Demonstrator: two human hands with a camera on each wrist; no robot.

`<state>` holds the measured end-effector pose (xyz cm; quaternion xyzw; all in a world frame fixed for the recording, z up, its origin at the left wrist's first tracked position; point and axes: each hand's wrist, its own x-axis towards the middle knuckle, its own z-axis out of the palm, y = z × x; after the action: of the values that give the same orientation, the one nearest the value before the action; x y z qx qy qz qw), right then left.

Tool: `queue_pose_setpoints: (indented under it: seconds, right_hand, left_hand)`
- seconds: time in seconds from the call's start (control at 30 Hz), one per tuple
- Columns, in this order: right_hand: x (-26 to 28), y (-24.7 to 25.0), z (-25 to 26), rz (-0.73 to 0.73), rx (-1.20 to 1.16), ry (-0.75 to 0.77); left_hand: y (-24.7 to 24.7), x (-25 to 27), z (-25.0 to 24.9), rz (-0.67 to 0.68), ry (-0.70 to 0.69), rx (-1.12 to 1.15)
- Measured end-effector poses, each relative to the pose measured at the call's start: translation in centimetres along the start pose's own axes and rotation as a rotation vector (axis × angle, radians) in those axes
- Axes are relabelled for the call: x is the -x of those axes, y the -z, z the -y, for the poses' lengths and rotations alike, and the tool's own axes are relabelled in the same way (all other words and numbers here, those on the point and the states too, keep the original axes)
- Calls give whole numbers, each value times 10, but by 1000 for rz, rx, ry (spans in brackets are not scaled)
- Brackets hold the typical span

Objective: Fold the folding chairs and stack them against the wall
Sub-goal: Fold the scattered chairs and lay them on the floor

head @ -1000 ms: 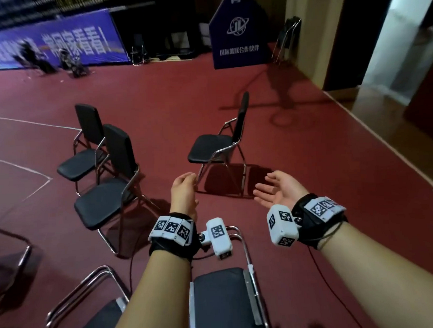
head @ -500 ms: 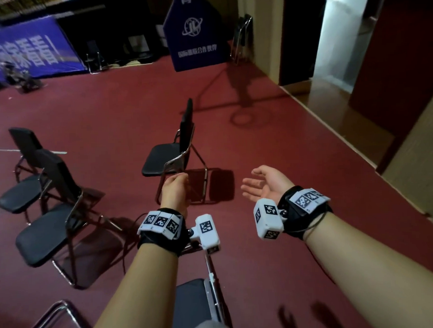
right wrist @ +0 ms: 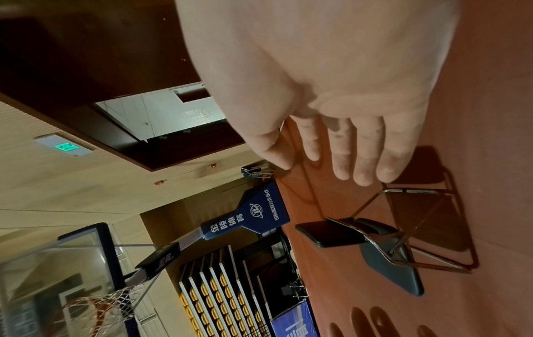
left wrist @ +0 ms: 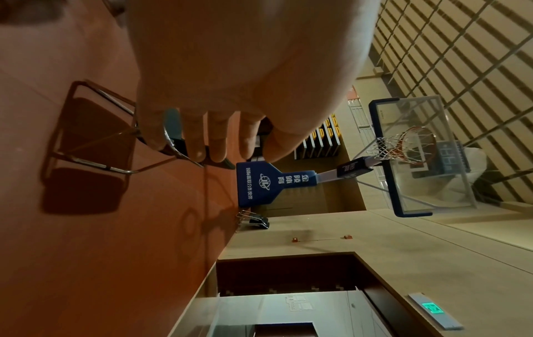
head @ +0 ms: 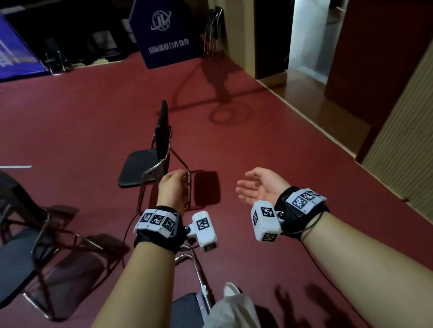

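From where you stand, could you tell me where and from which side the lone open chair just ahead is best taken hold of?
Probably by the top edge of the backrest, coming from behind. The chair stands edge-on, its seat pointing left and its rear legs toward the open side, so the upright back is the nearest free part. Both the left hand and the right hand hold nothing.

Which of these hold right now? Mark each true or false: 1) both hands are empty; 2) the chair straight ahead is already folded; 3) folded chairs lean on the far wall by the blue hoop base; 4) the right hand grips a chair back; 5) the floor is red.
1) True: the left hand and the right hand hold nothing.
2) False: the black folding chair ahead stands unfolded, seat down.
3) True: folded chairs lean on the wall beside the blue hoop base.
4) False: the right hand hangs in the air with relaxed fingers, apart from any chair.
5) True: the floor is red.
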<state>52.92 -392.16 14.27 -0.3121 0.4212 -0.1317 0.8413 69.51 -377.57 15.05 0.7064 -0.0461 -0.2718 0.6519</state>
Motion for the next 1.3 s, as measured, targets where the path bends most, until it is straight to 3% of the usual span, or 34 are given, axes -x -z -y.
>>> queue_pose_setpoints:
  seconds: [0.2,0.4,0.63,0.93,1.3]
  right_hand:
    - [-96,-56,24,-35,30,-14]
    - [-217,-159,56,-28,124,-65]
    - [-304,-261,82,-5,156,-111]
    - [-408,-347,116,-1,210,-146]
    - [-610,-447,149,-29,320,-284]
  left_hand:
    - [10,-114,4,-24,74,31]
    - [48,-260,-21,-77,108,57]
    - [102,-370,-62,-82,83,63]
    - [127,-490,-77,-168,119,41]
    - [132,-684,-88,-260,249,-8]
